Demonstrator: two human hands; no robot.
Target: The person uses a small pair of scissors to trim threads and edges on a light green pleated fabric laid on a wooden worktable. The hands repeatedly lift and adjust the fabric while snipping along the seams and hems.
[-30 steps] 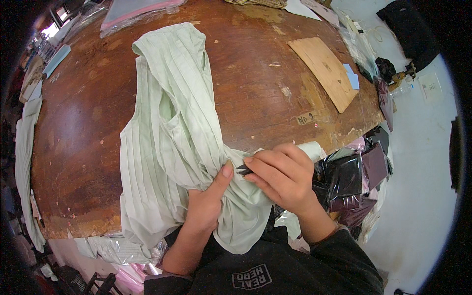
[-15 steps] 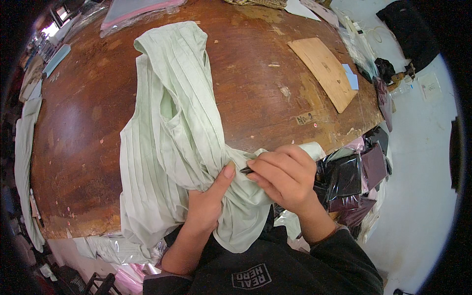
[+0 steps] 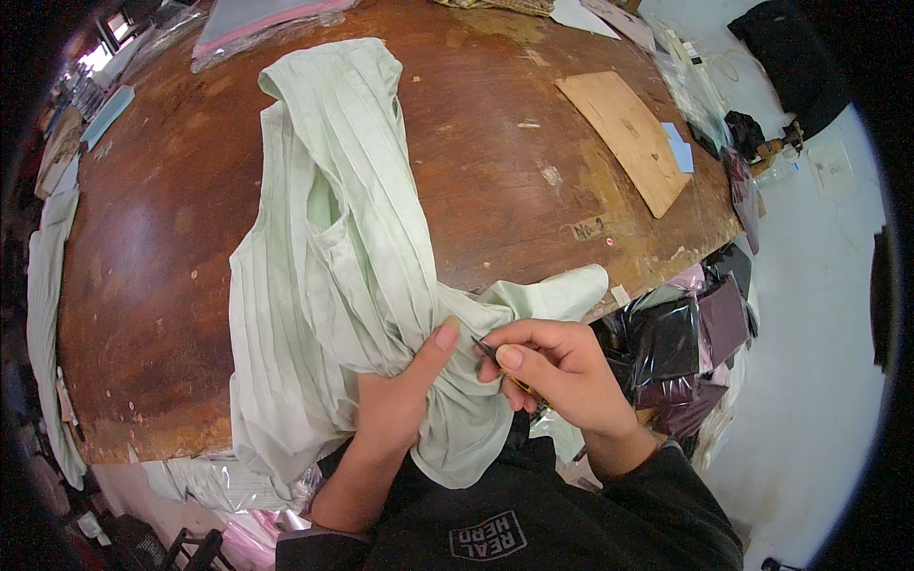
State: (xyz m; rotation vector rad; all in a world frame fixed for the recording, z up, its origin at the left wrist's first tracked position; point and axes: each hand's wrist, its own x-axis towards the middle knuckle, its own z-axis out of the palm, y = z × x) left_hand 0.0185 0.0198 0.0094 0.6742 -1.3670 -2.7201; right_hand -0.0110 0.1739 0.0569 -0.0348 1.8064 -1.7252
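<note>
A pale green pleated garment (image 3: 333, 219) stretches over the table's near side and hangs past its front edge toward me. My left hand (image 3: 398, 392) is closed on a bunched fold of it, thumb on top. Between the thumb and fingers of my right hand (image 3: 576, 376) are small thread snips (image 3: 488, 351) with a dark pointed tip and a bit of yellow handle. The tip points at the cloth just right of my left thumb; I cannot tell if it touches. My right palm and fingers cover most of the snips.
The brown wooden table (image 3: 495, 181) has a worn surface. A tan board (image 3: 624, 138) lies at the right, beside light blue paper (image 3: 678, 152). Plastic-wrapped dark packets (image 3: 666, 343) are piled below the right edge. A pink-edged clear packet (image 3: 262, 24) sits at the far left.
My right hand has drawn back and turned, showing the thumb and the yellow handle. The cloth it covered at the right now shows. The left hand keeps its hold.
</note>
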